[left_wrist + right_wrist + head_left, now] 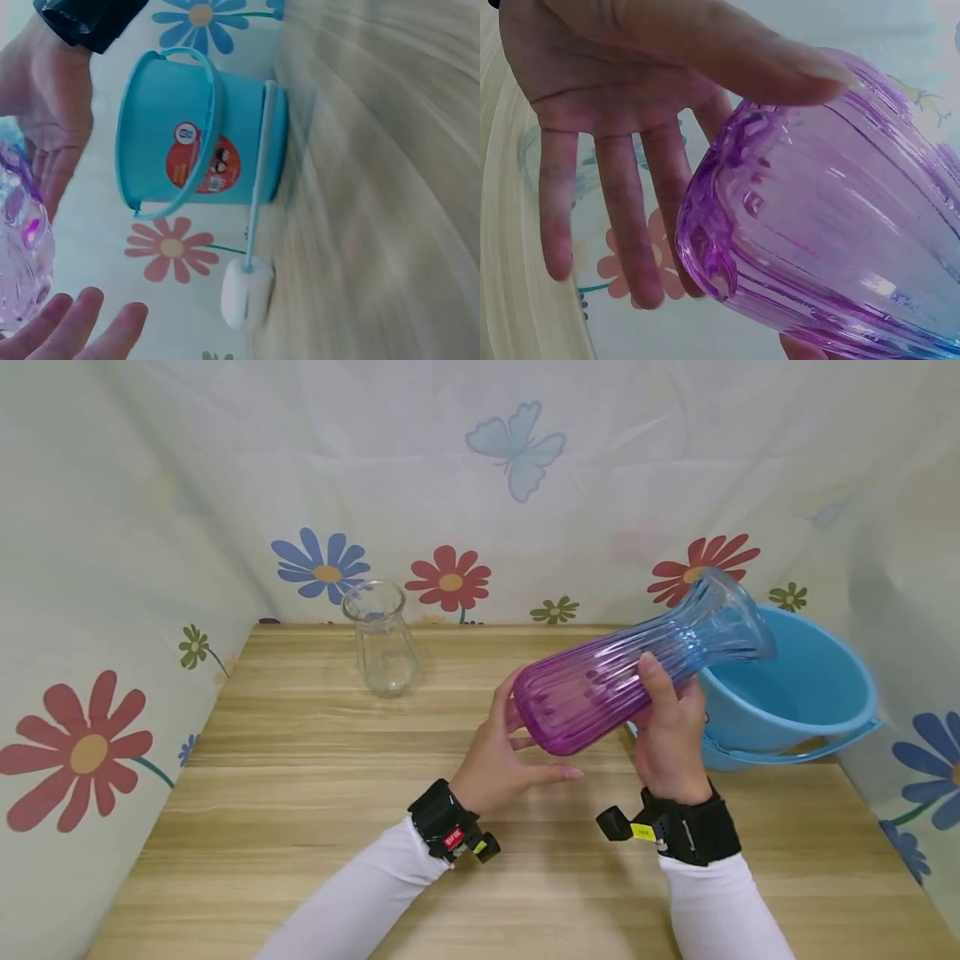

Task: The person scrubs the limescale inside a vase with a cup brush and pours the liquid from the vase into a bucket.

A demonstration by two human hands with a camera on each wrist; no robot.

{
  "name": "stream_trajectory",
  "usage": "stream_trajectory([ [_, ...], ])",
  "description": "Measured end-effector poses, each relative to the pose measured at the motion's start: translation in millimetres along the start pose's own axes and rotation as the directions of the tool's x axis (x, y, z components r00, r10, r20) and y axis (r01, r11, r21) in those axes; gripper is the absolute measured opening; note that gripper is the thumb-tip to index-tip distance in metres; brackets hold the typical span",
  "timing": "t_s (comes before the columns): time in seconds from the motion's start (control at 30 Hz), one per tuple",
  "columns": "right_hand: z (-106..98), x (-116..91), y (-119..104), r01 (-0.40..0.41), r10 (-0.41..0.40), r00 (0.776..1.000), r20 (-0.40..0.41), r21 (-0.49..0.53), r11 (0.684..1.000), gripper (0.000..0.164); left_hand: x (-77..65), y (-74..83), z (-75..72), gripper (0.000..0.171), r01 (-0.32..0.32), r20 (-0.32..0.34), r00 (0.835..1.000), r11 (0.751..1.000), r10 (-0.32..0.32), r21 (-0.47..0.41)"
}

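A ribbed glass vase, purple at the base and blue toward its flared mouth, is held tilted above the table, its mouth toward the upper right. My right hand grips it around the narrower part, thumb across the near side. Beside the purple base is my left hand, fingers extended and spread; in the right wrist view this left hand shows straight fingers, its thumb overlapping the base. Whether it touches the glass I cannot tell. The vase's base also appears in the left wrist view.
A blue bucket with a lowered handle stands at the right. In the left wrist view, a white-headed sponge brush lies against the bucket. A clear glass vase stands at the back left. Floral curtains surround the wooden table.
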State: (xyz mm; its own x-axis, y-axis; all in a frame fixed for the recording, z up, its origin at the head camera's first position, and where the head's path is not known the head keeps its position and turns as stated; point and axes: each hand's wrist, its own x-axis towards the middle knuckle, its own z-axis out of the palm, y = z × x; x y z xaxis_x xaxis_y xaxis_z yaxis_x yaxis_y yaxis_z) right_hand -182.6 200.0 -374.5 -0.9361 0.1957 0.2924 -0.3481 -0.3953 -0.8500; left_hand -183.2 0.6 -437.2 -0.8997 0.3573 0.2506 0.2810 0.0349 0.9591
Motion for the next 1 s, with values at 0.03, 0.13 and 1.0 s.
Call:
stream_trajectory([
  [0.03,-1,1,0,0.001,-0.001,1.000,-0.003,0.019,1.000,0.059,1.5,1.2,1.2,0.127,-0.005,-0.001,1.000,1.000,0.005,-0.014],
  [0.13,-3,3,0,-0.002,0.003,1.000,-0.017,0.072,0.997,0.059,5.6,4.1,3.0,0.119,-0.011,-0.002,1.000,0.999,0.011,-0.051],
  [1.0,-28,18,-12,-0.145,0.146,0.989,0.009,0.184,0.972,0.071,42.6,55.6,28.0,0.112,-0.154,-0.137,0.979,0.988,0.151,-0.018],
])
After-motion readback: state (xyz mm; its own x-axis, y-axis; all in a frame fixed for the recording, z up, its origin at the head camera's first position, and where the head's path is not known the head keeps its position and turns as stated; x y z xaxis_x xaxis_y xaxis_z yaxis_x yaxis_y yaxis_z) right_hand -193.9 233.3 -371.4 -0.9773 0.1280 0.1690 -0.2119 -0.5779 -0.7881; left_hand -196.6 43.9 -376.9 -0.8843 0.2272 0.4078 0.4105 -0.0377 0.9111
